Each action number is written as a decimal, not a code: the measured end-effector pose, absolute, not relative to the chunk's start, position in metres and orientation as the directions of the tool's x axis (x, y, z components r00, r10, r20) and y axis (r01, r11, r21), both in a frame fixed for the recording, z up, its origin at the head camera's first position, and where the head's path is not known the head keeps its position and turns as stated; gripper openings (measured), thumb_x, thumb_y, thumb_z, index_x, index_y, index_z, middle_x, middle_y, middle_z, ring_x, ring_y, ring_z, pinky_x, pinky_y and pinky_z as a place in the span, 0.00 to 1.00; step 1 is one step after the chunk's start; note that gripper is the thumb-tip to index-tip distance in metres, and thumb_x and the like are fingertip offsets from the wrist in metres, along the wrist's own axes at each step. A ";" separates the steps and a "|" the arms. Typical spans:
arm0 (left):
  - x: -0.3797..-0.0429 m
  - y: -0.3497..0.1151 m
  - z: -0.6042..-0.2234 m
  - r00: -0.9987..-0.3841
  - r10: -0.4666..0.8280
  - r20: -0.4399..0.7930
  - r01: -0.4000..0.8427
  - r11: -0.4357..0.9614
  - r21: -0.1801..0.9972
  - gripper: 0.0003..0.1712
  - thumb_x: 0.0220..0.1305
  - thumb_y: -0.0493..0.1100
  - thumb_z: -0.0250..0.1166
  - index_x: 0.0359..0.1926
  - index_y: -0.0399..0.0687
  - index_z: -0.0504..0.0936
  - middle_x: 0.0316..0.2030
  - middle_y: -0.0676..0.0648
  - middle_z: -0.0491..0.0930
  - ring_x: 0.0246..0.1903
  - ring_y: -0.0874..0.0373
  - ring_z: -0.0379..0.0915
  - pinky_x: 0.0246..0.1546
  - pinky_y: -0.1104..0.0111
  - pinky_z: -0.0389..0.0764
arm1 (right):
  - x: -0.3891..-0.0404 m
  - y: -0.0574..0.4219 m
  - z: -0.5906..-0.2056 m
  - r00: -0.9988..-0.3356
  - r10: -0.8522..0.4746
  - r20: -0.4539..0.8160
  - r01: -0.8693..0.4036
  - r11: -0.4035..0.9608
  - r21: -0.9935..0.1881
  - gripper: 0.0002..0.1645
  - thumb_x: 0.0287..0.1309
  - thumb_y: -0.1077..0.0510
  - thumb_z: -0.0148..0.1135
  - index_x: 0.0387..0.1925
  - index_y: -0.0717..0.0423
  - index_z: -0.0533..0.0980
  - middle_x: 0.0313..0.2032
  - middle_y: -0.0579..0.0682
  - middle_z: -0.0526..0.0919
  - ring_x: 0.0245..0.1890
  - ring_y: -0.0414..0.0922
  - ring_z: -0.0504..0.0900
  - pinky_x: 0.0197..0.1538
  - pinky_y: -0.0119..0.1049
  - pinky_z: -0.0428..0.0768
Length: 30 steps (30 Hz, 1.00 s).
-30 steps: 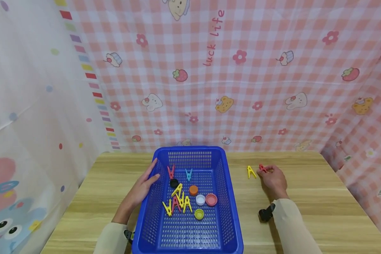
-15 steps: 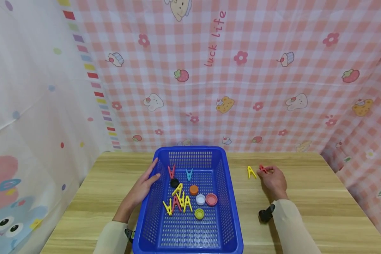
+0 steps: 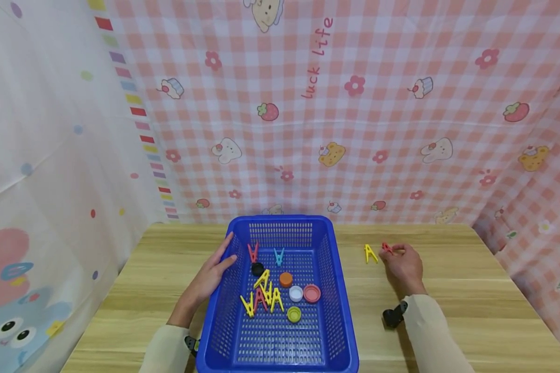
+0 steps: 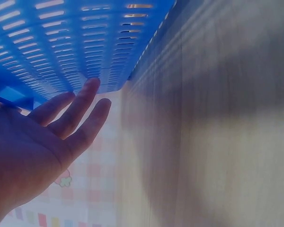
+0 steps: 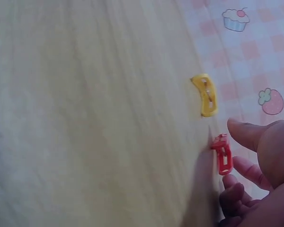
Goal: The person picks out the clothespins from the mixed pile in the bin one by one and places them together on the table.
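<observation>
A blue perforated basket (image 3: 347, 331) stands on the table. My left hand (image 3: 208, 282) rests along its left rim, thumb lying over the edge; the other fingers extend loosely beside the outer wall in the left wrist view. Right of the basket, my right hand (image 3: 405, 265) is at a red clothespin (image 5: 223, 158), with thumb and fingers spread around it. In the right wrist view the thumb is apart from this clothespin; whether a fingertip touches it I cannot tell. A yellow clothespin (image 3: 370, 254) stands just left of that hand.
Inside the basket lie several yellow clothespins (image 3: 248, 305), two red clothespins (image 3: 253, 253) and a blue clothespin (image 3: 279, 256). Bottle caps lie there too: black (image 3: 257, 269), orange (image 3: 286, 280), white (image 3: 296, 293), pink (image 3: 312, 293) and yellow (image 3: 294, 314). A checked curtain (image 3: 336, 119) hangs behind the wooden table (image 3: 471, 290).
The head view has shifted very slightly. Both hands, the basket and the clothespins stay in nearly the same places.
</observation>
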State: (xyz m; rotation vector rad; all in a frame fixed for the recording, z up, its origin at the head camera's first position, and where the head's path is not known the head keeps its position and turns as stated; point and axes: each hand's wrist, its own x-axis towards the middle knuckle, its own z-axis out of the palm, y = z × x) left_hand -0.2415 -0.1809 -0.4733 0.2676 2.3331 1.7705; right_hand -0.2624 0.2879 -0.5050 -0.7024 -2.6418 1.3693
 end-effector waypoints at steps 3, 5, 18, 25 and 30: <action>-0.242 -0.181 -0.473 -0.963 0.265 -0.048 0.024 0.264 0.964 0.35 0.78 0.50 0.47 0.79 0.69 0.45 0.78 0.47 0.44 0.71 0.38 0.56 0.65 0.43 0.65 | -0.261 0.289 -0.501 -0.897 0.419 -0.141 0.346 0.468 -0.813 0.29 0.66 0.48 0.61 0.58 0.65 0.68 0.42 0.61 0.75 0.36 0.52 0.73 0.31 0.36 0.71; -0.241 -0.181 -0.472 -0.964 0.261 -0.047 0.025 0.266 0.964 0.35 0.78 0.50 0.47 0.79 0.69 0.45 0.78 0.46 0.45 0.70 0.38 0.57 0.65 0.44 0.66 | -0.261 0.291 -0.498 -0.905 0.405 -0.129 0.330 0.477 -0.815 0.31 0.66 0.48 0.60 0.59 0.67 0.67 0.44 0.64 0.76 0.36 0.51 0.74 0.31 0.35 0.72; -0.242 -0.181 -0.475 -0.965 0.256 -0.053 0.017 0.264 0.964 0.34 0.78 0.50 0.47 0.78 0.70 0.46 0.78 0.46 0.45 0.69 0.38 0.59 0.63 0.45 0.69 | -0.273 0.273 -0.460 -0.945 0.326 -0.026 0.192 0.489 -0.851 0.35 0.63 0.51 0.63 0.65 0.65 0.65 0.50 0.63 0.69 0.46 0.55 0.70 0.40 0.40 0.70; -0.241 -0.181 -0.475 -0.963 0.264 -0.055 0.017 0.261 0.965 0.34 0.78 0.50 0.47 0.78 0.71 0.46 0.78 0.47 0.45 0.71 0.39 0.56 0.65 0.43 0.65 | -0.278 0.247 -0.426 -0.961 0.274 0.028 0.116 0.493 -0.862 0.31 0.63 0.49 0.63 0.62 0.60 0.68 0.53 0.61 0.70 0.49 0.55 0.69 0.44 0.40 0.70; -0.241 -0.180 -0.474 -0.965 0.258 -0.054 0.016 0.263 0.965 0.34 0.78 0.51 0.47 0.78 0.72 0.47 0.78 0.47 0.45 0.71 0.39 0.56 0.66 0.43 0.64 | -0.279 0.229 -0.405 -0.974 0.222 0.050 0.064 0.477 -0.877 0.31 0.64 0.48 0.63 0.61 0.59 0.68 0.54 0.61 0.70 0.50 0.55 0.70 0.44 0.40 0.72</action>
